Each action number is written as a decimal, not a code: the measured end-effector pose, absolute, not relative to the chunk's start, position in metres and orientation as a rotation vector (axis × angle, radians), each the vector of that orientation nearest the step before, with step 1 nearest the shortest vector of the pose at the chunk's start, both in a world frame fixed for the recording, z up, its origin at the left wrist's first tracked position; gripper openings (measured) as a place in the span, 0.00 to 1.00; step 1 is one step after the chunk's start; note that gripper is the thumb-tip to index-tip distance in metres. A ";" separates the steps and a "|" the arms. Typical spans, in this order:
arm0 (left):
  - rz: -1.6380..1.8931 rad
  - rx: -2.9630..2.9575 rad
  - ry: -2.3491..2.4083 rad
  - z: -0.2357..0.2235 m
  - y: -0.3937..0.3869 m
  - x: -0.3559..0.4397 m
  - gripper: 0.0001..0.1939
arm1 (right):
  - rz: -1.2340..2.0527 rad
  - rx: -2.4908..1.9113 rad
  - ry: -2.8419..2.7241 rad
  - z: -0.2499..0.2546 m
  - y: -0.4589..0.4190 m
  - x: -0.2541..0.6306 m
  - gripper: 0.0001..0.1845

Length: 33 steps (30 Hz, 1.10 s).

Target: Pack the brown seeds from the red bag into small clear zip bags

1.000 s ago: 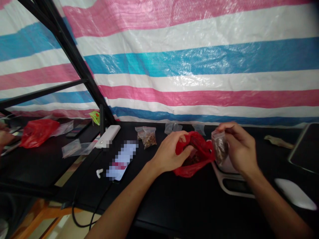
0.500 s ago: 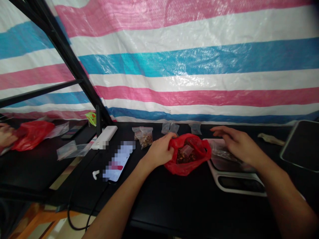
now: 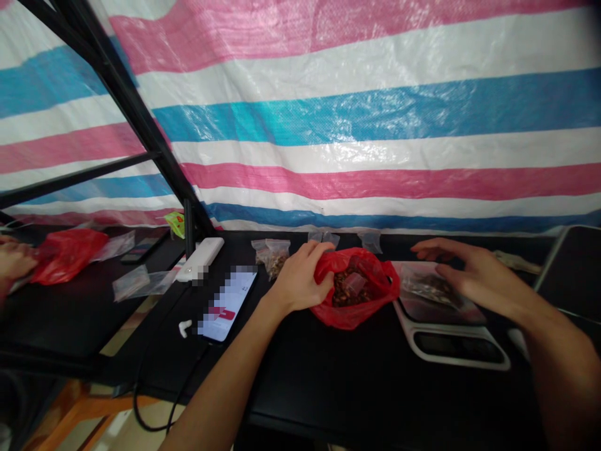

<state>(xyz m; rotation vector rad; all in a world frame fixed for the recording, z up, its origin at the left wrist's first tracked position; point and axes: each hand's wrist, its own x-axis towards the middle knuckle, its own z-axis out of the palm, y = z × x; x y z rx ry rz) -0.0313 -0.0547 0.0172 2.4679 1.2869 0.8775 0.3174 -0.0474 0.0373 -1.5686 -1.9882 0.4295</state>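
My left hand (image 3: pixel 305 275) pinches the left rim of a red plastic bag (image 3: pixel 347 316), thumb on the inner side. The bag gapes open and holds brown dried bits (image 3: pixel 345 291) with a small clear packet (image 3: pixel 355 283) on top. To its right lies a white kitchen scale (image 3: pixel 410 341) with a dark display. On the scale's plate rests a clear zip bag (image 3: pixel 429 285) with brown contents. My right hand (image 3: pixel 455 266) hovers above the scale, fingers apart, with nothing in it.
Filled zip bags (image 3: pixel 272 257) lie left of my left hand, beside a phone (image 3: pixel 230 304), an earbud (image 3: pixel 184 327) and a white power strip (image 3: pixel 201 258). Clear bags (image 3: pixel 370 241) sit at the back. Another person's hand (image 3: pixel 16 260) is beside a second red bag (image 3: pixel 70 254).
My right hand has lifted off the clear bag and moved slightly right, leaving the bag on the scale. My left hand stays at the red bag's rim.
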 end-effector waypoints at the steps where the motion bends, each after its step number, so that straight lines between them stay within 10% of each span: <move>1: 0.907 2.482 1.253 0.017 -0.055 -0.031 0.25 | 0.430 -1.564 -1.987 0.037 -0.048 0.317 0.23; 18: 1.145 2.438 1.296 0.010 -0.048 -0.030 0.13 | 0.502 -1.810 -2.242 0.015 -0.053 0.331 0.43; 33: 1.121 2.390 1.359 0.008 -0.045 -0.030 0.11 | 0.505 -1.335 -2.171 0.035 -0.056 0.278 0.19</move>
